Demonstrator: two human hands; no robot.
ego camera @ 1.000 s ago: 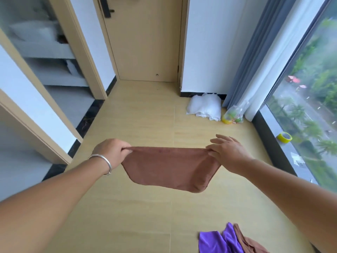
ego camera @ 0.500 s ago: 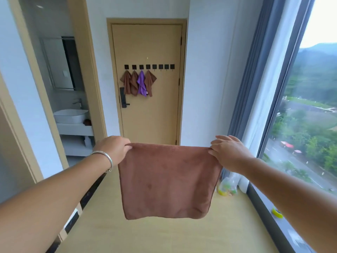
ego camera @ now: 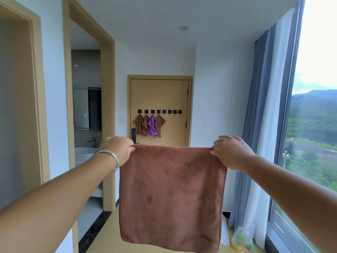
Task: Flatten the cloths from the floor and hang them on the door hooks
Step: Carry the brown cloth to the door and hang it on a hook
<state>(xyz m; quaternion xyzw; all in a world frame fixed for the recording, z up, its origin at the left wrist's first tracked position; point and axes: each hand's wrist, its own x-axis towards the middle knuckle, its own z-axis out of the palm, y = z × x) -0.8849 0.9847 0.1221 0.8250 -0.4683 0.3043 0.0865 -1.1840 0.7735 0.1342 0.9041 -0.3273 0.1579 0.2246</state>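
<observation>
1. The left hand [ego camera: 116, 150], a silver bangle [ego camera: 109, 157] on its wrist, pinches the top left corner of a brown cloth [ego camera: 171, 196] between curled fingers and thumb.
2. The right hand [ego camera: 231, 152] pinches the top right corner the same way, its upper fingers lying over the hem. The two hands are well apart, so the top edge runs taut and level between them.
3. The cloth hangs in the air in front of the person, spread flat, its lower edge clear of the floor [ego camera: 109, 240]. It looks flattened already; hanging is the step left for it.
4. It reads as soft, plush and light: it drapes straight down with only faint dimples, and a fingertip pinch carries it. It should not slip, but it will fold or bunch as soon as one corner is let go.
5. For a hook, I would take hold at one corner or at the middle of the top hem.
6. Ahead, well apart from the hands, the door [ego camera: 169, 95] carries a row of black hooks [ego camera: 159, 111]. The four on the left hold three brown cloths [ego camera: 144, 125] and a purple cloth [ego camera: 151, 126]; the four on the right look free.
7. A plastic bag [ego camera: 241, 238] lies by the curtain [ego camera: 255, 125].
</observation>
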